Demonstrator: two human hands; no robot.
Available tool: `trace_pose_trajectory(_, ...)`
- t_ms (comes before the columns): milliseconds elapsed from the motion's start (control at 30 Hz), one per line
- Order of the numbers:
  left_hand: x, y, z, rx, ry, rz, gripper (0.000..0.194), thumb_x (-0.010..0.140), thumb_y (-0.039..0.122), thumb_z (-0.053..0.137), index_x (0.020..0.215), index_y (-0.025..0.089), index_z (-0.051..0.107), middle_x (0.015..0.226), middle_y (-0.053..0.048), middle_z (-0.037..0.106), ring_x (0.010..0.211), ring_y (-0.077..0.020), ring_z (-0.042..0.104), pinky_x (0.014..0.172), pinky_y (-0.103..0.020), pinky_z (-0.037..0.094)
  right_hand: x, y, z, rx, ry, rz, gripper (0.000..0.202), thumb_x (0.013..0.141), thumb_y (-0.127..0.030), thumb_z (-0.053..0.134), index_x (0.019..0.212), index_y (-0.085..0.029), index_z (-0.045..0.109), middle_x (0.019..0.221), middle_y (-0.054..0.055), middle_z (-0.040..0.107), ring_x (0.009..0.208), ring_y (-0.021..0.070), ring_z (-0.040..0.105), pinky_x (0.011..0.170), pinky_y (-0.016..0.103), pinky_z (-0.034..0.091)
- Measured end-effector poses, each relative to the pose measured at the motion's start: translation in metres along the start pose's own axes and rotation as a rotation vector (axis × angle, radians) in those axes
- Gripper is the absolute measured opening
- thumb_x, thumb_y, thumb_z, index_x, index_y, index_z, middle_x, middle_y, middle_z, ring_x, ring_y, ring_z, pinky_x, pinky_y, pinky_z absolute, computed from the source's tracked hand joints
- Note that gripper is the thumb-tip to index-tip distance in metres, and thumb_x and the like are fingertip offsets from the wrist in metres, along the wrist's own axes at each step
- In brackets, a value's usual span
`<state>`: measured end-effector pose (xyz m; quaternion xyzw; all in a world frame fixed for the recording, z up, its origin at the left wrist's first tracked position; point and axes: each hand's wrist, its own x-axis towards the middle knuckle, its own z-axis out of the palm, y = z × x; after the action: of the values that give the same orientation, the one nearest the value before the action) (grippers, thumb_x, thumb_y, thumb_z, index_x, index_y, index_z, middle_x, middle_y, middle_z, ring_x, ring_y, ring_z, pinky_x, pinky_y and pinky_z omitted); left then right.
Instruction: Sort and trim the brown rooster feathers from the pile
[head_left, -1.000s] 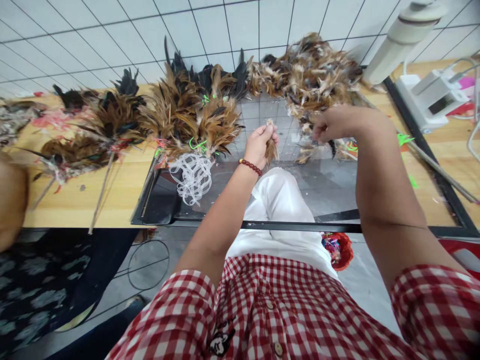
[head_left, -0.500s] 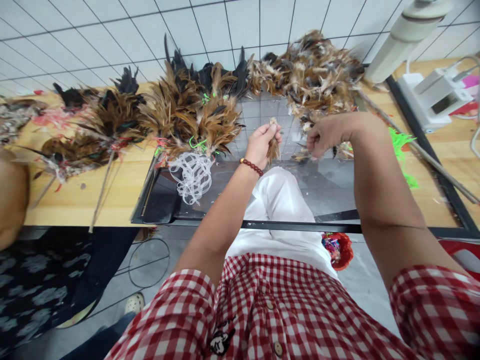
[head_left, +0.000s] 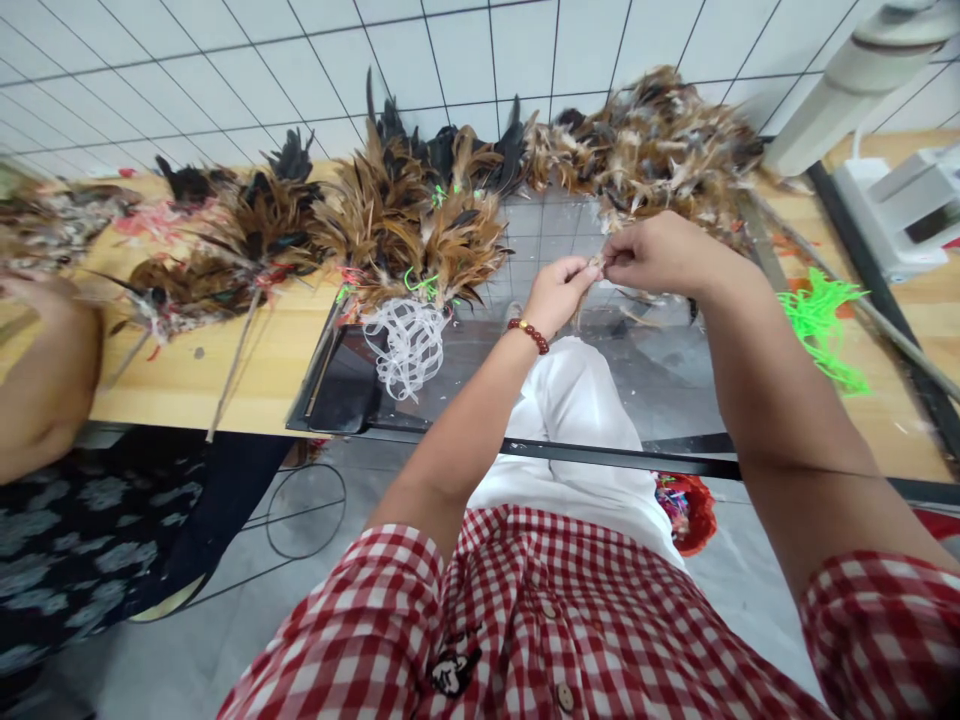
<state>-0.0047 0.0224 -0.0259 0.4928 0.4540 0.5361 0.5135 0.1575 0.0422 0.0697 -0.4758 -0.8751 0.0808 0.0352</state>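
Note:
My left hand [head_left: 559,292], with a red bead bracelet at the wrist, is closed in a pinch on a small bundle of brown feathers [head_left: 595,262]. Most of that bundle is hidden behind the fingers. Right beside it, the fingers of my right hand [head_left: 651,256] are pressed together at the bundle's upper end; what they grip is too small to make out. Both hands are above a dark glass panel [head_left: 487,350]. Behind my right hand rises a large heap of loose brown and white feathers [head_left: 660,140].
Tied brown feather bunches [head_left: 420,220] and curled clear strips [head_left: 407,348] lie left of my hands. Bright green strips [head_left: 821,325] and a long stick [head_left: 885,310] are at right. Another person's arm [head_left: 52,370] rests at far left. A red basket [head_left: 690,510] stands below.
My right hand has moved left from the loose feathers to meet my left hand, its fingers now at the bundle. The view has shifted slightly, and the other person's arm shows more.

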Motion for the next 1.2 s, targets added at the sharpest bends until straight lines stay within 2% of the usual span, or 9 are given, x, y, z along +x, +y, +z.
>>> trace_pose_trajectory(100,-0.003,0.001,0.002,-0.019,-0.039,-0.048,0.022,0.09,0.02,0.074,0.068,0.016,0.069,0.068,0.0,0.069,0.073,-0.0113,0.065,0.083,-0.026,0.051,0.0,-0.001,-0.001,0.178,0.109,-0.05,0.028,0.088,-0.021,0.062,0.105,-0.011,0.082,0.093,0.013,0.078,0.085,0.0238,0.067,0.08,0.036,0.046)
trace_pose_trajectory(233,-0.004,0.007,0.0,-0.17,0.053,-0.069,0.019,0.091,0.027,0.075,0.075,0.018,0.07,0.074,0.0,0.072,0.075,-0.0112,0.067,0.085,-0.026,0.053,0.004,0.015,0.003,0.449,0.222,0.056,0.042,0.087,-0.035,0.073,0.124,-0.018,0.078,0.098,0.01,0.077,0.089,0.0248,0.068,0.082,0.039,0.054)
trace_pose_trajectory(367,-0.003,0.012,-0.003,-0.201,0.114,-0.081,0.021,0.092,0.032,0.075,0.076,0.018,0.069,0.075,0.0,0.071,0.077,-0.0114,0.069,0.085,-0.026,0.054,0.009,0.031,0.009,0.715,0.231,0.099,0.033,0.081,-0.036,0.081,0.111,-0.024,0.078,0.096,0.008,0.076,0.092,0.0257,0.07,0.082,0.042,0.06)
trace_pose_trajectory(533,-0.007,0.017,-0.001,-0.213,0.132,-0.103,0.021,0.09,0.029,0.077,0.073,0.018,0.068,0.074,0.001,0.071,0.075,-0.0099,0.067,0.083,-0.024,0.053,0.015,0.021,0.013,0.925,0.297,0.183,0.022,0.08,-0.036,0.083,0.098,-0.025,0.076,0.085,0.005,0.076,0.08,0.0211,0.069,0.073,0.038,0.06)
trace_pose_trajectory(600,-0.01,0.019,0.001,-0.224,0.121,-0.1,0.022,0.089,0.026,0.077,0.072,0.018,0.067,0.072,0.002,0.07,0.073,-0.0088,0.065,0.081,-0.022,0.052,0.016,0.014,0.014,0.949,0.332,0.226,0.018,0.083,-0.039,0.08,0.093,-0.025,0.075,0.085,0.005,0.076,0.077,0.0202,0.069,0.069,0.036,0.059)
trace_pose_trajectory(700,-0.014,0.023,0.004,-0.229,0.102,-0.109,0.023,0.09,0.025,0.076,0.07,0.018,0.067,0.07,0.002,0.068,0.072,-0.0083,0.064,0.079,-0.021,0.051,0.019,0.009,0.017,0.918,0.369,0.242,0.023,0.086,-0.048,0.074,0.087,-0.025,0.071,0.085,0.006,0.075,0.077,0.0206,0.068,0.066,0.035,0.056)
trace_pose_trajectory(833,-0.015,0.024,0.004,-0.246,0.097,-0.134,0.023,0.089,0.027,0.078,0.071,0.018,0.067,0.072,0.002,0.068,0.072,-0.0086,0.065,0.08,-0.022,0.051,0.017,0.01,0.013,0.769,0.321,0.209,0.03,0.089,-0.054,0.068,0.089,-0.024,0.069,0.09,0.009,0.074,0.082,0.0223,0.067,0.07,0.036,0.055)
trace_pose_trajectory(1000,-0.006,0.017,0.0,-0.316,0.188,-0.172,0.022,0.091,0.031,0.075,0.076,0.018,0.066,0.078,0.001,0.07,0.08,-0.0098,0.069,0.083,-0.024,0.054,0.008,0.01,0.002,0.583,0.19,0.181,0.022,0.09,-0.044,0.067,0.095,-0.024,0.073,0.089,0.008,0.073,0.084,0.0232,0.064,0.074,0.037,0.052)
trace_pose_trajectory(1200,-0.004,0.02,-0.001,-0.384,0.218,-0.19,0.018,0.092,0.028,0.074,0.08,0.017,0.066,0.084,0.0,0.074,0.082,-0.0102,0.071,0.082,-0.025,0.057,0.009,-0.001,0.01,0.709,0.222,0.036,0.01,0.085,-0.032,0.07,0.08,-0.023,0.07,0.083,0.005,0.07,0.083,0.0222,0.065,0.076,0.037,0.051)
